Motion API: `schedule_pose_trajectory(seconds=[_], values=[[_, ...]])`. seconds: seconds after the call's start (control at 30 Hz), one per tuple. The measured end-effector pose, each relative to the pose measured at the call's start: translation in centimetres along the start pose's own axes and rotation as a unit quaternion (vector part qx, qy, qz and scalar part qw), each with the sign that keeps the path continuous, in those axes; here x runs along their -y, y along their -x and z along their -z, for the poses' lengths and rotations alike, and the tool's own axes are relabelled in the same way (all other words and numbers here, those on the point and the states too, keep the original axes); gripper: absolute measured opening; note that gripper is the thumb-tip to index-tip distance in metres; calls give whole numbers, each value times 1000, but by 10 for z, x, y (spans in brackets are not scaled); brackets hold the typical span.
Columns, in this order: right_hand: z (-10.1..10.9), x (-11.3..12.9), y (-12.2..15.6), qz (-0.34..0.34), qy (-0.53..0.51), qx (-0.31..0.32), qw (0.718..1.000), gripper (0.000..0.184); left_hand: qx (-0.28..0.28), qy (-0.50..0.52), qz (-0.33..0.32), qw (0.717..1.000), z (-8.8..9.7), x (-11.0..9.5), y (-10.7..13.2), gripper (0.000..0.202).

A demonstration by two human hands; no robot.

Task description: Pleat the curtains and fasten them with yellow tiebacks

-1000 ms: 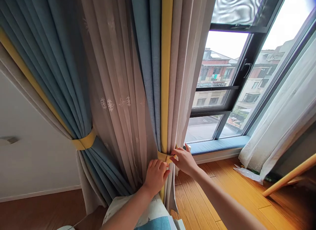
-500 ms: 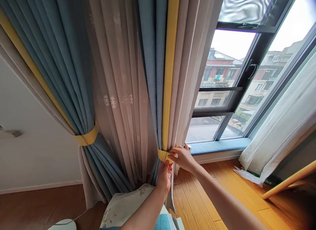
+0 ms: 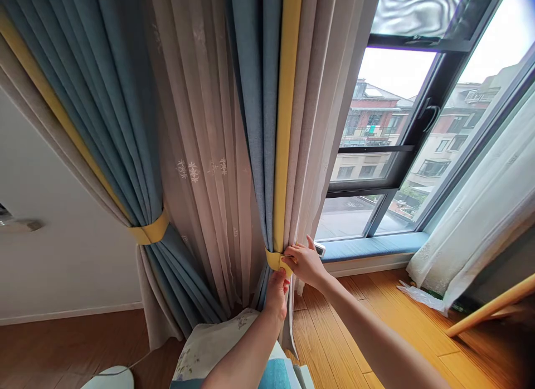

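Head view, both arms reaching up, left hand (image 3: 277, 295) pinching the yellow curtain band (image 3: 273, 261) from below, right hand (image 3: 306, 266) gripping its end, band around the blue curtain (image 3: 246, 71), wood floor (image 3: 334, 344) open nearby

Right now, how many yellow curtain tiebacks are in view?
2. One yellow tieback circles the left curtain bunch; the other yellow tieback is at the bunch by the window, between the left hand and right hand.
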State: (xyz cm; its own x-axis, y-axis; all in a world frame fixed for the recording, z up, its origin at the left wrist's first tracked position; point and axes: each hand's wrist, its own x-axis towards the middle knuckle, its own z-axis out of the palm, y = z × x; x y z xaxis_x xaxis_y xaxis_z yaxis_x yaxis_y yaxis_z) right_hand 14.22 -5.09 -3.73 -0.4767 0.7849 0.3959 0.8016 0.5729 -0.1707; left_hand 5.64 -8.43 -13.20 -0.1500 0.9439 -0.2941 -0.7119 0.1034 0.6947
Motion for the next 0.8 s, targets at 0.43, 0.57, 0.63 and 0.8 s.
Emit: schedule_pose_trajectory(seconds=[0.43, 0.57, 0.63, 0.8], values=[[-2, 8, -3, 8, -10, -4, 1000, 13, 12, -6, 4, 1000, 6, 2, -3, 43], [-4, 8, -4, 6, 5, -9, 1000, 14, 25, 14, 12, 1000, 9, -2, -1, 42], [-5, 7, -6, 19, 16, -14, 1000, 19, 31, 10, 23, 999, 12, -4, 0, 40], [-5, 6, -19, 68, 44, -4, 997, 29, 46, -1, 59, 997, 18, -10, 3, 38]])
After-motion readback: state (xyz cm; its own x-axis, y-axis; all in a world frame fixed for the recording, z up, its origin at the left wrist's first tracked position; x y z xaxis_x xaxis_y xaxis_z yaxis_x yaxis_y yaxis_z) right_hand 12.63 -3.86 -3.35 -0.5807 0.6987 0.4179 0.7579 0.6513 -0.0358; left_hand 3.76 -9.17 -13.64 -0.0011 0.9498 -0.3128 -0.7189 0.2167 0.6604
